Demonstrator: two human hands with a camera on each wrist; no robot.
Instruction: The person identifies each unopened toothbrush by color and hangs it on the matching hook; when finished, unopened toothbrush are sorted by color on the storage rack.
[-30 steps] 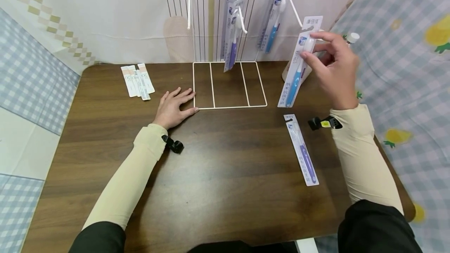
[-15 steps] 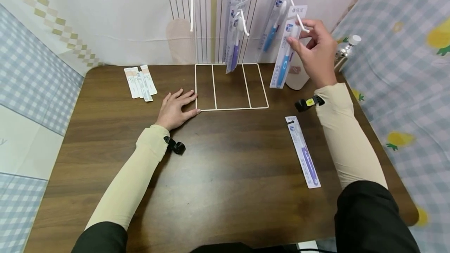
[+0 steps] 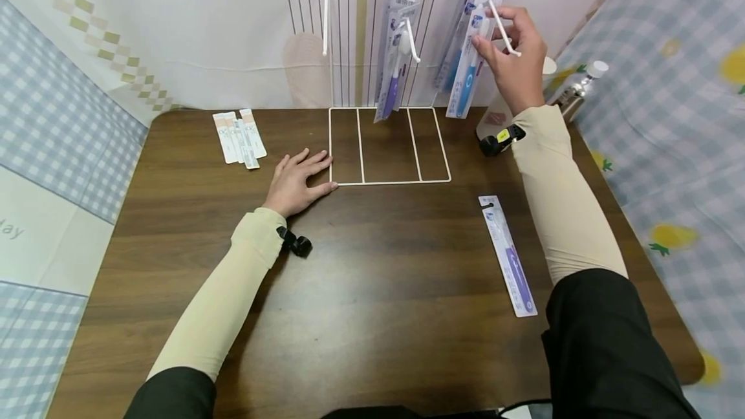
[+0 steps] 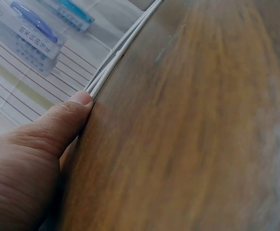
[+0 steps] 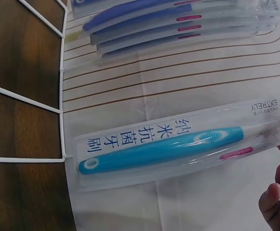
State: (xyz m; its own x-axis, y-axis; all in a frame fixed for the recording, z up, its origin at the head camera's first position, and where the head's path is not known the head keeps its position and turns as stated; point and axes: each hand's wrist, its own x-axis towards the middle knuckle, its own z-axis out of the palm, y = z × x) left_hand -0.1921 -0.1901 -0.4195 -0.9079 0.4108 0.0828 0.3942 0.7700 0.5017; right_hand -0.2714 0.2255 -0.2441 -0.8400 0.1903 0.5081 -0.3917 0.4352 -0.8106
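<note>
My right hand (image 3: 517, 57) pinches a packaged blue toothbrush (image 3: 465, 86) near its top, at the white right hook (image 3: 502, 30) of a wire rack. The hook's rod crosses in front of my fingers in the head view. In the right wrist view the blue toothbrush's handle shows through its clear pack, the thumb on the pack's edge. Behind it hang other blue toothbrush packs (image 3: 445, 73). My left hand (image 3: 293, 183) lies with fingers spread on the table, thumb and fingertips at the left side of the white rack base (image 3: 396, 183). The left wrist view shows the thumb against the wire.
Purple toothbrush packs (image 3: 391, 86) hang on the middle hook; the left hook (image 3: 326, 11) is bare. One purple toothbrush pack (image 3: 507, 257) lies on the table (image 3: 372, 290). Several thin white packets (image 3: 238, 138) lie at the back left. A bottle (image 3: 576, 92) with a white cap stands back right.
My right hand has carried the blue toothbrush pack leftward and up to the right hook, then further back along it toward the other packs. The left hand stays at the rack base.
</note>
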